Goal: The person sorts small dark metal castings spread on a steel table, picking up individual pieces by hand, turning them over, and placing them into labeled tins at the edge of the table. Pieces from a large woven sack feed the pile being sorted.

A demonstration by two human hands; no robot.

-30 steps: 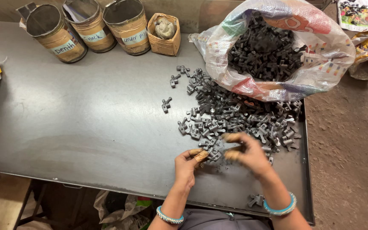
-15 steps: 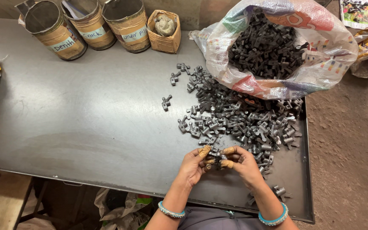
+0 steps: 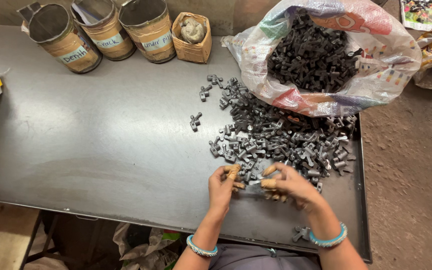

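Both hands, left hand (image 3: 222, 186) and right hand (image 3: 290, 186), pinch closed on small dark metal parts (image 3: 250, 179) at the six-o'clock edge of the loose grey heap (image 3: 281, 137), close for inspection

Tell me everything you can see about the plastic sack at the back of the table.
The sack is a thin, crinkled, translucent whitish plastic bag with faded colourful print. It lies slumped at the back right of the table, mouth wide open and rolled back, full of small dark metal parts. Its lower edge touches the loose pile spilled on the table. Neither hand touches it.
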